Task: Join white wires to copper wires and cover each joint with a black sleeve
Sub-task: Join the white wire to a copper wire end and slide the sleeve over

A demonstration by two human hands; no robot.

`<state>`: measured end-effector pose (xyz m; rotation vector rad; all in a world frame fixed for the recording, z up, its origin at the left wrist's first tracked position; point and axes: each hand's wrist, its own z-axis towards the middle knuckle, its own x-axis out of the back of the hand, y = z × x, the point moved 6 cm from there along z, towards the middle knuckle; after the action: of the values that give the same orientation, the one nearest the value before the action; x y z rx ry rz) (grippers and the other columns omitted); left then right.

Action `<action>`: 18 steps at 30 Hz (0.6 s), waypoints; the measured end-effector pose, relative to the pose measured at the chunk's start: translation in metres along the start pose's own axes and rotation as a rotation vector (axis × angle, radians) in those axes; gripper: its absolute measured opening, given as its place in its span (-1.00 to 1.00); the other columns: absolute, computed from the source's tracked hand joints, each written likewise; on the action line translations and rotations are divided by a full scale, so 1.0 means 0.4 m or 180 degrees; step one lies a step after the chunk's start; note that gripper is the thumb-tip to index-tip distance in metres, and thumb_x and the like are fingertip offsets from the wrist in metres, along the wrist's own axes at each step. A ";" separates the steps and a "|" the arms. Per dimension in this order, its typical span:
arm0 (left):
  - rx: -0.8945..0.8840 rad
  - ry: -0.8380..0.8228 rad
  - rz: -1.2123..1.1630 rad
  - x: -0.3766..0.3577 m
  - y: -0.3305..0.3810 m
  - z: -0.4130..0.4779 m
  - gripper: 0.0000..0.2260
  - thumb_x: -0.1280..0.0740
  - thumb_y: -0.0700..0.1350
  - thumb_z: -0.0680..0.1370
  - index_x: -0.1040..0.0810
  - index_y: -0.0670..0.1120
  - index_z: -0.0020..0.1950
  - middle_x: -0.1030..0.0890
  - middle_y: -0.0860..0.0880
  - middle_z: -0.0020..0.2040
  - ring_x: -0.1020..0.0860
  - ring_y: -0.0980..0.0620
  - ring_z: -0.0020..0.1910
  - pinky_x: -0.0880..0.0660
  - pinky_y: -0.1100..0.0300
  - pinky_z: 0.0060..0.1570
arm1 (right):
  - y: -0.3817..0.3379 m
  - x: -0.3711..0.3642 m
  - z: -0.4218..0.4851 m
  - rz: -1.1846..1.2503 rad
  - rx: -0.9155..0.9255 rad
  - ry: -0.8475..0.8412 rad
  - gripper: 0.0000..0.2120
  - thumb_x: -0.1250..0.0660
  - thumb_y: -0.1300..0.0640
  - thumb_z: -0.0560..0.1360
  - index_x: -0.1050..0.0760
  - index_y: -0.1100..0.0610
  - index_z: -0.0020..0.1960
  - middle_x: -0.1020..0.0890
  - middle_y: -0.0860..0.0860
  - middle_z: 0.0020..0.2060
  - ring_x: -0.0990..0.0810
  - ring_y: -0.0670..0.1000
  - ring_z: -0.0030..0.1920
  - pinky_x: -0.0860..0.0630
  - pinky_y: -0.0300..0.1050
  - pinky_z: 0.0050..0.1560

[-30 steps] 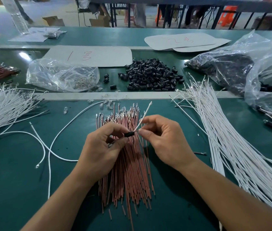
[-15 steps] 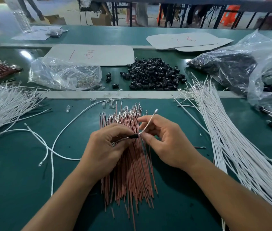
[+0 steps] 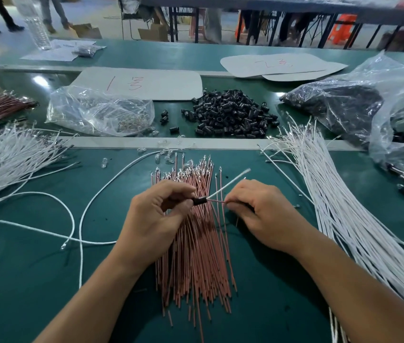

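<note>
While both hands work above the pile of copper wires (image 3: pixel 196 256), head view: left hand (image 3: pixel 156 214) pinches the black sleeve (image 3: pixel 199 200) between thumb and forefinger. Right hand (image 3: pixel 262 214) pinches one copper wire (image 3: pixel 217 201) just beside the sleeve's mouth. A white wire (image 3: pixel 228 184) juts up-right from the sleeve. Judgement: wires light and springy, sleeve small and probably slick, so grip close to the joint. Fingers curled, palms down.

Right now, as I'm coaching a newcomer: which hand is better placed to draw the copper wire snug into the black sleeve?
Probably the right hand: it pinches the copper wire just beside the black sleeve, which the left hand holds.
</note>
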<state>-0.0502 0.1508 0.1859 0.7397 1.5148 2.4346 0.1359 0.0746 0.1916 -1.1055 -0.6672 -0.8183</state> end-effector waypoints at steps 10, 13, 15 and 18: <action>-0.0375 -0.0174 0.0454 -0.006 0.033 -0.002 -0.77 -0.46 -0.37 0.48 -0.68 -0.11 0.05 -0.66 0.09 -0.06 -0.64 0.05 -0.05 -0.60 0.13 0.02 | -0.026 0.036 0.008 -0.0482 0.0227 0.0375 -0.87 -0.42 0.17 0.56 -0.70 0.16 0.07 -0.61 -0.02 -0.11 -0.54 -0.01 -0.08 -0.55 0.01 -0.02; -0.0460 -0.0073 0.0854 0.006 0.041 -0.004 -0.70 -0.45 -0.36 0.49 -0.65 -0.09 0.16 -0.63 0.10 -0.03 -0.62 0.10 -0.06 -0.57 0.15 0.01 | 0.002 0.052 -0.002 -0.0538 -0.0290 0.0641 -0.75 -0.40 0.11 0.52 -0.55 0.18 0.15 -0.51 -0.02 0.02 -0.43 -0.03 0.06 -0.45 -0.03 0.17; -0.0539 -0.0105 0.1166 0.003 0.050 -0.004 -0.60 -0.44 -0.33 0.50 -0.57 -0.04 0.29 -0.58 0.10 0.01 -0.60 0.15 -0.06 -0.55 0.20 0.00 | -0.026 0.090 -0.006 -0.0489 -0.0261 0.1341 -0.62 -0.36 0.09 0.45 -0.42 0.24 0.19 -0.45 0.06 0.10 -0.37 0.01 0.12 -0.37 -0.09 0.23; -0.0741 -0.0187 0.1255 -0.021 0.078 -0.008 -0.50 -0.45 -0.33 0.50 -0.47 -0.01 0.39 -0.52 0.09 0.09 -0.58 0.17 -0.08 -0.54 0.28 0.00 | -0.110 0.041 0.013 -0.1028 0.0457 0.0990 -0.51 -0.31 -0.04 0.56 -0.44 0.25 0.36 -0.52 0.13 0.25 -0.43 0.13 0.28 -0.28 0.05 0.38</action>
<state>-0.0412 0.1304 0.2096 1.1366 1.1209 2.7723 0.1078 0.0659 0.2284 -0.7279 -0.6376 -1.1725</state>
